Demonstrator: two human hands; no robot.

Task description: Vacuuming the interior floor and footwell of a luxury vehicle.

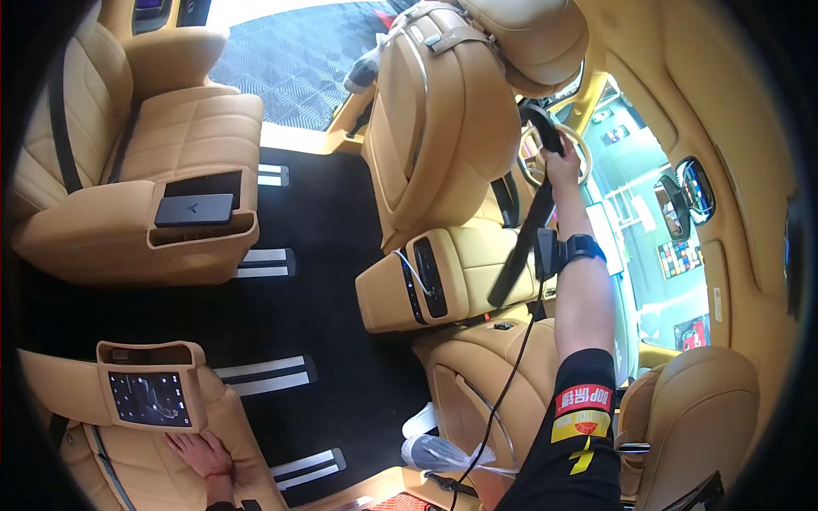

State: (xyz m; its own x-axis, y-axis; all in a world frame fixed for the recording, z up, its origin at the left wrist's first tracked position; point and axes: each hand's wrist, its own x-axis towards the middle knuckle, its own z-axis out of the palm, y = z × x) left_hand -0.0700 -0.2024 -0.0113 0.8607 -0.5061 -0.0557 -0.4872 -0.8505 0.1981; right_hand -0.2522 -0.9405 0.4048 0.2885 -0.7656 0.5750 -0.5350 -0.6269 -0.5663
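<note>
My right hand (561,168) reaches far forward, fingers wrapped round a long black flat-ended tube (530,230), whose kind I cannot make out. Its lower end hangs over the tan centre console (405,294). The upper end curves away beside the front seat back (447,145), with the steering wheel (585,157) just behind my hand. My left hand (201,453) lies flat, fingers stretched, on the tan rear seat (247,443), just below an armrest screen (146,399). Nothing is in it.
A black phone-like slab (193,209) lies on the other rear armrest. From a black device (548,253) on my right wrist, a cable (509,383) hangs down. Plastic-wrapped parts (439,451) are at the near door side. White-striped seat rails (266,375) cross the black floor (332,341).
</note>
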